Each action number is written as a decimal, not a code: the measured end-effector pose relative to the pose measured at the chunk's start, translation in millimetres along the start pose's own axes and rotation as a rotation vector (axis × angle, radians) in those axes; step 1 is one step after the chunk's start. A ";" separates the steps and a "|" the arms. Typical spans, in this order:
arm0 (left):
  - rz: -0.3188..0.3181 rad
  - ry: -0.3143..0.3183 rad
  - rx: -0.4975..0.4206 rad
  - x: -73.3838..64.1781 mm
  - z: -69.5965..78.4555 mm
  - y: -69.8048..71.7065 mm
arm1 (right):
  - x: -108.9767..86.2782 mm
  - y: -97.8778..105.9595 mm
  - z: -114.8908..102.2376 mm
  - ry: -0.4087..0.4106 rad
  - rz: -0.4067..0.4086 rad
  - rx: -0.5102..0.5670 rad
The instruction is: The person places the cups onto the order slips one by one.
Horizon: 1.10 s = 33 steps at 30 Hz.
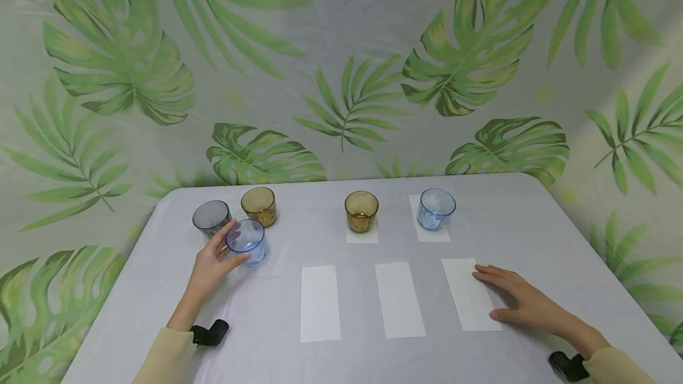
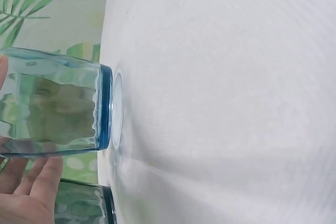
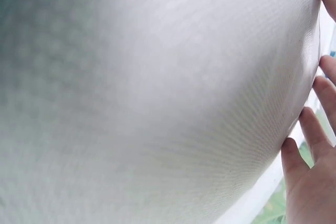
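Note:
My left hand (image 1: 209,270) holds a clear blue glass (image 1: 252,248) between thumb and fingers, at the left of the table. In the left wrist view the glass (image 2: 63,108) has its base close over the white cloth, with fingers (image 2: 44,179) along its side. A grey glass (image 1: 209,217) stands just behind that hand, and an amber glass (image 1: 259,209) stands behind the held one. Over at the right, my right hand (image 1: 528,302) has its fingers spread, with the fingertips at the edge of a white paper strip (image 1: 469,295). It holds nothing.
Two more paper strips, one in the middle (image 1: 400,301) and one at left (image 1: 320,304), lie in the front row. Behind them, a second amber glass (image 1: 361,213) and a second blue glass (image 1: 434,211) stand on paper. Leaf-printed fabric (image 1: 352,105) hangs behind the table.

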<state>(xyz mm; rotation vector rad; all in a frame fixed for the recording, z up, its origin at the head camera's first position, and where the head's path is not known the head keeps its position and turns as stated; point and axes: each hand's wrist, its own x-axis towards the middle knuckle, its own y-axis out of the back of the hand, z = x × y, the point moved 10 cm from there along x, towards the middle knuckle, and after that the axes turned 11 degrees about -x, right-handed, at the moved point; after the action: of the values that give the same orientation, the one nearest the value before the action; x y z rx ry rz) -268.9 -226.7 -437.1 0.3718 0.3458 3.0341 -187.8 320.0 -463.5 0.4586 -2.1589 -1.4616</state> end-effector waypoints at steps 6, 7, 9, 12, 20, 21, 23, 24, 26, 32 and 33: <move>-0.011 -0.038 -0.050 2.2 10.0 -6.8 | -0.4 0.3 -1.7 0.019 0.007 0.000; -0.015 -0.045 -0.059 2.6 11.4 -8.3 | -0.3 0.2 -2.0 0.019 0.007 0.001; -0.024 -0.054 -0.074 3.5 14.2 -11.6 | -0.3 -0.2 -1.8 0.017 0.005 0.001; -0.040 -0.060 -0.086 3.9 18.0 -16.8 | -0.5 0.2 -1.8 0.016 0.007 -0.003; -0.093 -0.105 -0.091 3.7 33.8 -36.0 | -0.3 3.3 -4.0 0.036 0.031 -0.018; -0.098 -0.108 -0.084 3.7 35.7 -38.6 | -0.1 3.1 -4.0 0.038 0.030 -0.019; -0.111 -0.112 -0.086 4.2 38.9 -44.3 | 0.4 2.8 -4.0 0.036 0.025 -0.016; -0.119 -0.114 -0.089 4.5 40.2 -47.0 | 0.6 2.5 -3.8 0.035 0.022 -0.016; -0.141 -0.122 -0.105 5.1 43.0 -53.3 | 0.6 1.8 -3.3 0.030 0.018 -0.010; -0.196 -0.149 -0.146 7.7 51.4 -72.5 | -0.1 1.8 -1.9 0.018 0.013 -0.004; -0.203 -0.148 -0.147 8.0 53.1 -75.9 | -0.1 2.0 -2.1 0.023 0.013 -0.006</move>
<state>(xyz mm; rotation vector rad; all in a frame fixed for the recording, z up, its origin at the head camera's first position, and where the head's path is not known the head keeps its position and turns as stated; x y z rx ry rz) -260.8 -140.8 -402.4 0.5134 0.1406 2.7923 -186.5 319.2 -461.0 0.4563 -2.1347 -1.4486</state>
